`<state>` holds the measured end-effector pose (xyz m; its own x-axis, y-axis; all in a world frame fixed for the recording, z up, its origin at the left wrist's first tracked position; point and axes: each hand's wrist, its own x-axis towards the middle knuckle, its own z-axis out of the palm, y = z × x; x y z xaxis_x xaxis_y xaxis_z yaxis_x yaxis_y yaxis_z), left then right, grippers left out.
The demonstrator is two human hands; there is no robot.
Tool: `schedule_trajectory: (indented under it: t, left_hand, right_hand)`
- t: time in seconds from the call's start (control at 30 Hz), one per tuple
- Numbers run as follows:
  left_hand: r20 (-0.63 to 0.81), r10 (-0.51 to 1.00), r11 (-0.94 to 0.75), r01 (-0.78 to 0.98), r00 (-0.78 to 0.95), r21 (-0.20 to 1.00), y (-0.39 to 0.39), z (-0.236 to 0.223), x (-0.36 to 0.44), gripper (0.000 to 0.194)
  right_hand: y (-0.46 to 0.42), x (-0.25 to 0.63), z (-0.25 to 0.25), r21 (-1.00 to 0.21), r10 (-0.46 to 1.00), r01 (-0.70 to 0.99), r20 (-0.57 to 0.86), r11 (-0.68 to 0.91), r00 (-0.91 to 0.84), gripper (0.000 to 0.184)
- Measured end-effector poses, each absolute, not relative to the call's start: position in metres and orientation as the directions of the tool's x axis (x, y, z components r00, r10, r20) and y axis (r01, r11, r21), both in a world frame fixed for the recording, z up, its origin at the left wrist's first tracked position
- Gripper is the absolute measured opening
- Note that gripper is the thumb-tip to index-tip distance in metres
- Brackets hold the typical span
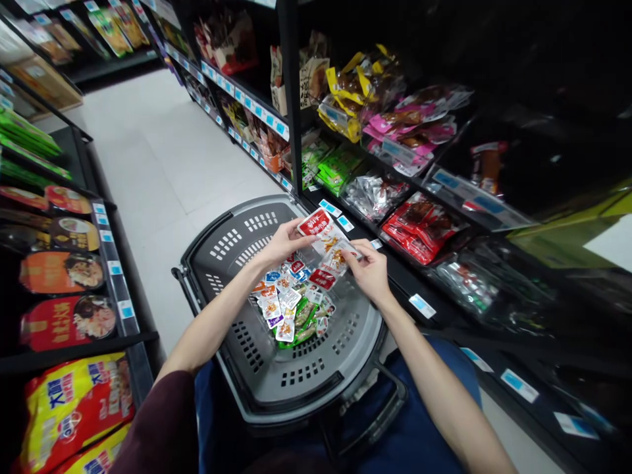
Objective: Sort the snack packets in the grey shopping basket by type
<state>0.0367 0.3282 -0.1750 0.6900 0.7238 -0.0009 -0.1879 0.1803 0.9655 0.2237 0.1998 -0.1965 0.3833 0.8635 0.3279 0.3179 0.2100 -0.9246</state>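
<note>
Over a grey shopping basket (261, 388), my left hand (284, 245) pinches a small red-and-white snack packet (316, 225) by its upper left edge. My right hand (369, 270) grips a similar packet (338, 258) with a clear window and a red end, thumb on top. The two packets overlap between my hands; whether they are joined I cannot tell. Below them in the basket lie several small white snack packets (270, 307) with coloured ends, and a green packet (307, 315) partly beneath them.
Shelves on the right hold yellow packs (348, 99), pink packs (412, 128) and red packs (417, 227). On the left shelf are round-ended food packs (64, 271) and a red-and-yellow bag (79, 408). A pale floor aisle (143, 145) runs ahead. The basket's black handle (390, 401) hangs near me.
</note>
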Motion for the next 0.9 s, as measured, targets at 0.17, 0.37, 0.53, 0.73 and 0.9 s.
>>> schedule_trajectory:
  t: [0.17,0.37,0.53,0.73,0.9]
  left_hand:
    - [0.02,0.866,0.076,-0.171,0.5,0.982,0.335,-0.177,0.04,0.024]
    - [0.009,0.906,0.074,-0.178,0.424,0.981,0.344,-0.174,0.034,0.026]
    - [0.043,0.905,0.011,-0.125,0.423,0.992,0.342,-0.171,0.033,0.025]
    - [0.049,0.909,0.021,-0.163,0.414,0.986,0.345,-0.176,0.034,0.028]
    - [0.039,0.9,0.052,-0.196,0.435,0.979,0.346,-0.178,0.034,0.03]
  right_hand:
    - [0.194,0.222,-0.192,-0.877,0.882,0.458,0.324,0.145,0.342,0.023]
    - [0.192,0.219,-0.196,-0.905,0.91,0.409,0.261,0.115,0.321,0.022]
    - [0.191,0.218,-0.195,-0.986,0.932,-0.054,0.131,0.158,0.337,0.052]
    - [0.19,0.224,-0.198,-0.985,0.89,-0.052,0.127,0.167,0.437,0.037]
    - [0.191,0.222,-0.192,-0.937,0.864,-0.296,0.011,0.185,0.504,0.052]
